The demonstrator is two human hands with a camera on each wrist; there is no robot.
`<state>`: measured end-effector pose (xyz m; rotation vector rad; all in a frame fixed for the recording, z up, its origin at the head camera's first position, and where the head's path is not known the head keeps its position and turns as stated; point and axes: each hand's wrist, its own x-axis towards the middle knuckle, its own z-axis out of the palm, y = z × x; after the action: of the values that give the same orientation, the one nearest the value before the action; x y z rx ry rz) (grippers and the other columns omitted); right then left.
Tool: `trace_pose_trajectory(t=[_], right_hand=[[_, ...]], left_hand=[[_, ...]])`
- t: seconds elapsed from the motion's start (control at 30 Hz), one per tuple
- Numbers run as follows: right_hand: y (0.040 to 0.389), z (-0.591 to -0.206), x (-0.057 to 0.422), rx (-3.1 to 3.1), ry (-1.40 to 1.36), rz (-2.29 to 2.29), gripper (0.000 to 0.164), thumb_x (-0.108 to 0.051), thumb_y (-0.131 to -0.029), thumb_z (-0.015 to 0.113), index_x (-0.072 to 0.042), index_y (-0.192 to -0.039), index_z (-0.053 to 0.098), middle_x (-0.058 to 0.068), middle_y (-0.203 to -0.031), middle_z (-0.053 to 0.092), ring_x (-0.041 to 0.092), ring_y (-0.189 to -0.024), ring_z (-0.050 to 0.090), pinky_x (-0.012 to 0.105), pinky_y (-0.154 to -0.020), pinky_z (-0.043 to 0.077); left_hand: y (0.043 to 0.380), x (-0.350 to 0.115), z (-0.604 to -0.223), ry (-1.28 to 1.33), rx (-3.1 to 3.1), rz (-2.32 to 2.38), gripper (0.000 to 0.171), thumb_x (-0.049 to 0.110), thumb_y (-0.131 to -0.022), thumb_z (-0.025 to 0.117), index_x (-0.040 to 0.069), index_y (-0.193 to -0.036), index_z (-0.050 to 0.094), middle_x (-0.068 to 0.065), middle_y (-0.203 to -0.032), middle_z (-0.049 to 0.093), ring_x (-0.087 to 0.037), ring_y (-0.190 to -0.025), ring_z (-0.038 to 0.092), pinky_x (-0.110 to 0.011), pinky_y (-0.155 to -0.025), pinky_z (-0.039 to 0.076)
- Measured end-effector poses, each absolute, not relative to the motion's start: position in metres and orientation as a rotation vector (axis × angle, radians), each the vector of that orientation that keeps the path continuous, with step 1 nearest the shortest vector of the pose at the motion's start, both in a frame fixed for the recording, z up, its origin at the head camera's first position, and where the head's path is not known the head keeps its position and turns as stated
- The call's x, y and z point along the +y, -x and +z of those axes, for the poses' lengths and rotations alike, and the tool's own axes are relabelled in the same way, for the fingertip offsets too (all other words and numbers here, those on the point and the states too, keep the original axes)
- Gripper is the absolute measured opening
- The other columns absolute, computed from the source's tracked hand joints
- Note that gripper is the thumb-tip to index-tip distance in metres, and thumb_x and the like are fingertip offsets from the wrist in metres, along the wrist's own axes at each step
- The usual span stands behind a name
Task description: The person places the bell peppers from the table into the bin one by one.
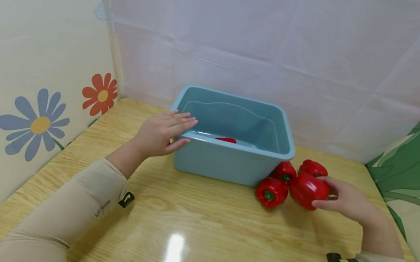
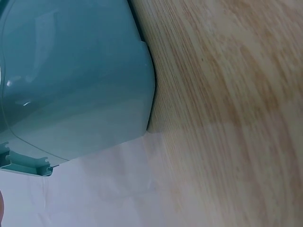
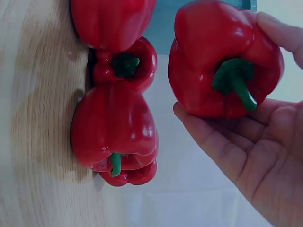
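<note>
My right hand (image 1: 347, 200) holds a red bell pepper (image 3: 203, 56) between thumb and fingers, with its green stem turned toward the right wrist camera. In the head view this pepper overlaps the ones on the table. Several more red bell peppers (image 1: 272, 193) lie clustered by the right end of a light blue plastic bin (image 1: 214, 162). My left hand (image 1: 162, 131) rests on the bin's left front corner, palm down, fingers extended over the rim. Inside the bin, part of a red thing (image 1: 226, 139) shows above the front rim; the rest is hidden.
The bin stands on a wood-grain table (image 1: 184, 211), close to a white sheet-covered back wall (image 1: 226, 32). Side panels with painted flowers (image 1: 40, 125) border the table at left and right.
</note>
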<state>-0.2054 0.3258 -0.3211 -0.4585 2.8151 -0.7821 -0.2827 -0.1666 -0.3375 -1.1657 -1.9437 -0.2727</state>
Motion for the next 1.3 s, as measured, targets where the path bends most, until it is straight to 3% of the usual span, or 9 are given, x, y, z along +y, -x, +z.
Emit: trace_pose_trajectory(t=[0.3,0.6,0.83,1.0,1.17,1.3], right_hand=[[0.21,-0.317,0.327,2.861,0.478,-0.805,0.067,-0.036,-0.078,0.069,-0.001,-0.129,0.043,0.017,-0.114,0.057,0.034,-0.101,0.055,0.031,-0.069,0.051],[0.215,-0.304,0.326,2.904,0.448,-0.795,0.067,-0.036,-0.079,0.069,-0.001,-0.129,0.042,0.015,-0.11,0.058,0.027,-0.094,0.056,0.032,-0.069,0.05],[0.223,-0.29,0.325,2.955,0.431,-0.731,0.066,-0.041,-0.08,0.066,-0.004,-0.13,0.044,0.014,-0.108,0.06,0.027,-0.093,0.055,0.032,-0.068,0.049],[0.228,-0.277,0.324,2.977,0.388,-0.665,0.073,-0.047,-0.079,0.064,-0.004,-0.133,0.039,0.018,-0.112,0.058,0.031,-0.097,0.053,0.038,-0.069,0.049],[0.234,-0.265,0.323,2.987,0.389,-0.666,0.072,-0.045,-0.081,0.063,-0.002,-0.133,0.039,0.02,-0.115,0.055,0.033,-0.1,0.051,0.045,-0.073,0.048],[0.238,-0.258,0.321,3.002,0.378,-0.655,0.071,-0.045,-0.081,0.064,-0.002,-0.132,0.039,0.02,-0.117,0.055,0.033,-0.101,0.05,0.044,-0.074,0.047]], left_hand=[[0.282,-0.168,-0.338,1.165,-1.93,-0.269,0.049,0.037,-0.085,0.058,0.007,-0.124,0.058,-0.01,-0.12,0.061,-0.026,-0.112,0.056,-0.045,-0.097,0.041],[0.281,-0.168,-0.338,1.165,-1.916,-0.271,0.051,0.031,-0.078,0.066,0.006,-0.121,0.06,-0.01,-0.117,0.062,-0.026,-0.11,0.057,-0.045,-0.094,0.043],[0.28,-0.167,-0.338,1.176,-1.9,-0.277,0.048,0.031,-0.08,0.065,0.005,-0.119,0.061,-0.01,-0.116,0.063,-0.026,-0.108,0.058,-0.047,-0.091,0.045],[0.28,-0.167,-0.338,1.182,-1.894,-0.273,0.049,0.029,-0.077,0.067,0.004,-0.119,0.061,-0.01,-0.115,0.063,-0.026,-0.108,0.058,-0.046,-0.091,0.045],[0.282,-0.167,-0.338,1.19,-1.88,-0.275,0.047,0.028,-0.079,0.066,0.005,-0.12,0.061,-0.01,-0.116,0.063,-0.027,-0.107,0.059,-0.045,-0.092,0.045],[0.284,-0.167,-0.339,1.197,-1.87,-0.268,0.047,0.028,-0.079,0.066,0.005,-0.12,0.061,-0.01,-0.115,0.063,-0.028,-0.106,0.06,-0.046,-0.09,0.046]])
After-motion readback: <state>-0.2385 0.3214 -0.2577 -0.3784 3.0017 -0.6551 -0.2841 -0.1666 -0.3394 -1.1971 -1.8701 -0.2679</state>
